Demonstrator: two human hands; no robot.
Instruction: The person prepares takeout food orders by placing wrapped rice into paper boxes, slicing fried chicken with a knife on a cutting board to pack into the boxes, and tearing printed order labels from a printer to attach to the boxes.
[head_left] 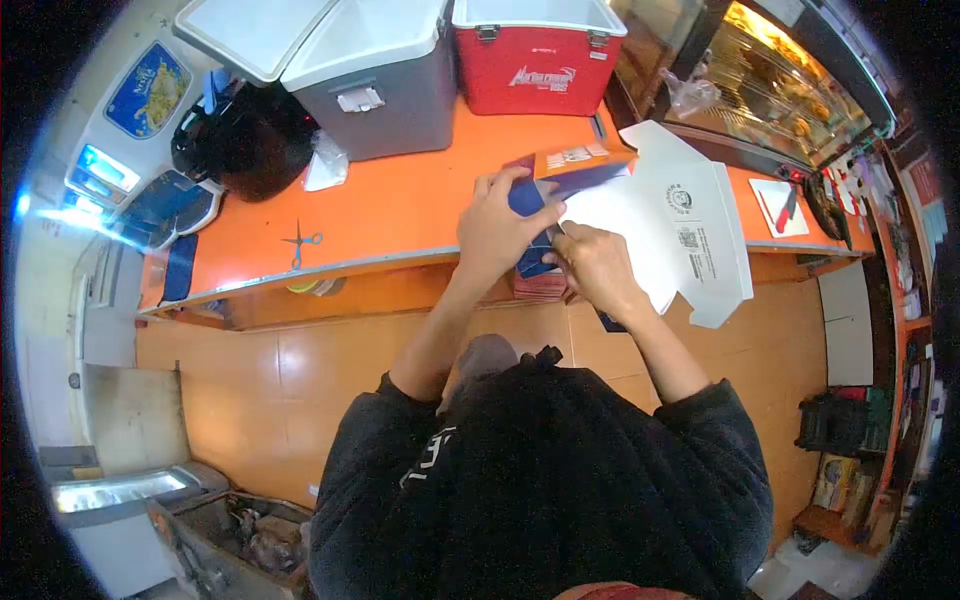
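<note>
A blue and orange printed cardboard box (pixel 585 176), partly folded, stands at the front edge of the orange counter. My left hand (pixel 497 222) grips its near left side, thumb and fingers closed on the blue card. Close beside it, my right hand (pixel 603 265) is closed on the near edge of the card, with its fingertips partly hidden. White cardboard with a printed logo and a code square (pixel 690 215) spreads flat to the right, past the counter edge. Whether it is joined to the blue part I cannot tell.
Blue-handled scissors (pixel 300 243) lie left on the counter (pixel 390 210). Behind are a grey cooler (pixel 385 110), a red cooler (pixel 530 70) and a dark rounded pot (pixel 245 140). A red-handled knife (pixel 788 208) and a lit glass food case (pixel 775 80) are at right.
</note>
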